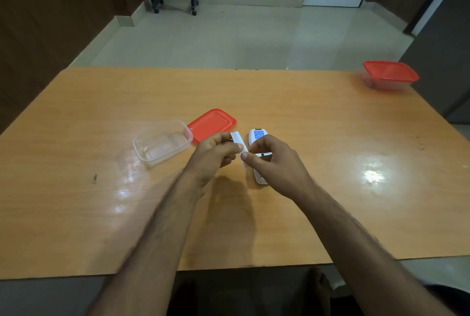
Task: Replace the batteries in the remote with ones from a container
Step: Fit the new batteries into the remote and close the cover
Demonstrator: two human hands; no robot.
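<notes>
White plastic remote (257, 137) with a blue label on its back, lying face down on the glossy wooden counter (330, 163) just in front of the red rectangular lid (212, 123), its near half hidden under the right hand (272, 160). Right-hand fingers (250, 159) pinched closed around something small and pale over the battery bay; looks like a battery with a dark band, though too blurred to be sure. Left hand (215, 156) closed on a thin white plastic battery cover (237, 141), held tilted just beside the remote's left edge. Likely step: seating a cell or getting ready to close the bay. Best done by checking polarity marks first, pressing the spring end in, then laying the other end flat. Cover then to be lined up with the side rails and slid home, not forced from above, with the right hand steadying the body against the counter. Clear rectangular plastic container (162, 145), open and apparently empty, just left of the lid. Second clear container with a red lid on (390, 75), well apart at the far right corner.
</notes>
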